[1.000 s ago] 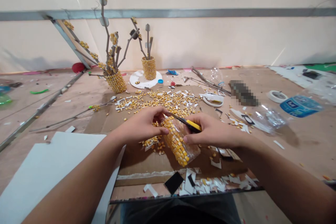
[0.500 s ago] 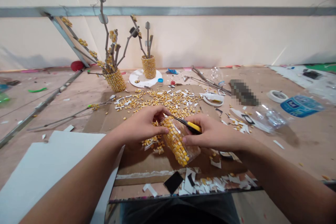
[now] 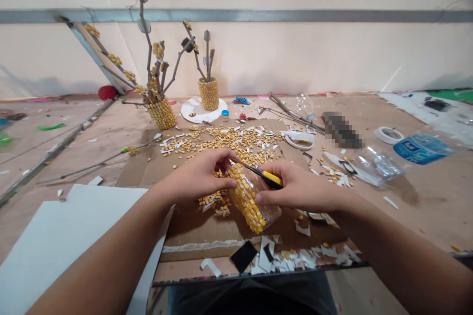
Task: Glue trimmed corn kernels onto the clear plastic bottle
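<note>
A clear plastic cup (image 3: 253, 202) partly covered with yellow corn kernels lies tilted on a sheet of cardboard (image 3: 207, 229). My left hand (image 3: 201, 176) is closed, with its fingers pinched at the cup's upper rim. My right hand (image 3: 301, 188) grips a black and yellow cutter (image 3: 264, 175) whose tip rests at that same rim, while its thumb presses on the cup's side. Loose kernels (image 3: 225, 140) are scattered just beyond my hands.
Two kernel-covered pots with twigs stand at the back, one pot (image 3: 162, 114) on the left and another pot (image 3: 209, 94) on a white plate. White board (image 3: 66, 236) lies at the left. Crumpled clear plastic (image 3: 380, 167), a tape roll (image 3: 389, 134) and paper scraps (image 3: 295, 253) lie around.
Both hands and the cup hold almost the same place. The view has shifted slightly.
</note>
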A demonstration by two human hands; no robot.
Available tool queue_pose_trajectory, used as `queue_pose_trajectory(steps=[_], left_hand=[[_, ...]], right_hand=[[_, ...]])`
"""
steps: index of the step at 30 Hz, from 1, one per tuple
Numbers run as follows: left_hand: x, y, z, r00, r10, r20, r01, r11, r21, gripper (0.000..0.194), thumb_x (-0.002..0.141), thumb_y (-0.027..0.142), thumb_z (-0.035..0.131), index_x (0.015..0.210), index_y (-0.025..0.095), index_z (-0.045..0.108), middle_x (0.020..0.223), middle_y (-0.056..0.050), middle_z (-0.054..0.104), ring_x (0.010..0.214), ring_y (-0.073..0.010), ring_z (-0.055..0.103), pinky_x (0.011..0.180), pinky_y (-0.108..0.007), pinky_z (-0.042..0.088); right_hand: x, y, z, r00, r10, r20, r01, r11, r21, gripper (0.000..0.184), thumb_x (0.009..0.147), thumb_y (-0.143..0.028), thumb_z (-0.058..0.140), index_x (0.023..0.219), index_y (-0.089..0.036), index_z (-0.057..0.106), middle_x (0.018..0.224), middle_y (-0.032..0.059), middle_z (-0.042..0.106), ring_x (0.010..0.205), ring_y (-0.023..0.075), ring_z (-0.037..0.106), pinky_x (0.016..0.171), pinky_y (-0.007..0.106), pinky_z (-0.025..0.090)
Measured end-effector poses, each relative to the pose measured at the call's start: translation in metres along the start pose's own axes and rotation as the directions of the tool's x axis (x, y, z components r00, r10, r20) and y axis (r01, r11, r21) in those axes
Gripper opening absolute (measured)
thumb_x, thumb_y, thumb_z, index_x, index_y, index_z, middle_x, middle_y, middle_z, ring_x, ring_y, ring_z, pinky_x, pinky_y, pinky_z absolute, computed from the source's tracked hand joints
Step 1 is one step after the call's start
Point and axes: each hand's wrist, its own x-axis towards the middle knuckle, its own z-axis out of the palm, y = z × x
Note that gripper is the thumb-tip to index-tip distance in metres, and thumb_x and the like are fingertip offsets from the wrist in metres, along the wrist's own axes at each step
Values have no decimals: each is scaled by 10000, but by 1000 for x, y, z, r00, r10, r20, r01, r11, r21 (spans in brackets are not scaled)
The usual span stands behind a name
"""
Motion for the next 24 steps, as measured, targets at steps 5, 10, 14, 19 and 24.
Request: queue_pose_trajectory(steps=[5, 10, 14, 19, 24], left_hand=[[0, -1, 0, 1000, -6, 5, 6, 1000, 1, 449, 810, 331, 795, 1217, 181, 681, 1057, -80, 736, 905, -240, 672, 823, -394, 519], [-1, -1, -2, 1000, -6, 26, 6, 1000, -1, 448, 836, 376, 771, 1229, 187, 667, 980, -51, 708, 884, -227, 659, 800, -380, 522], [-2, 0, -4, 999, 18, 31, -17, 1000, -5, 447, 879, 435, 720, 1252, 197, 651, 1025, -65, 718, 915, -234, 672, 811, -389, 539], [1, -8, -9, 997, -36, -68, 31, 997, -70, 428, 906, 465, 664, 1225, 181, 654, 1027, -72, 711, 902, -219, 671, 824, -388, 548], [6, -23, -17, 977, -108, -185, 104, 994, -32, 337, 891, 450, 655, 1093, 183, 692, 889, -46, 694, 789, -196, 629, 710, -342, 499]], right_hand=[[-1, -3, 0, 1000, -4, 6, 4, 1000, -8, 234, 788, -359, 749, 770, -205, 573, 683, -47, 484, 631, 121, 437, 570, 258, 332], [3, 0, -16, 978, -75, -197, 68, 997, -43, 354, 818, -486, 744, 714, -211, 545, 652, -50, 430, 608, 117, 379, 573, 274, 291], [8, 15, -45, 927, -35, -372, -48, 976, -212, 334, 831, -520, 719, 747, -210, 627, 664, -23, 517, 623, 139, 433, 600, 297, 336], [8, 29, -78, 986, 53, -158, -115, 903, -413, 135, 787, -341, 735, 779, -207, 746, 692, 2, 683, 646, 159, 573, 606, 290, 406], [10, 31, -75, 997, 57, 52, -34, 929, -369, 141, 727, -267, 784, 846, -202, 825, 824, 29, 800, 769, 187, 704, 697, 280, 507]])
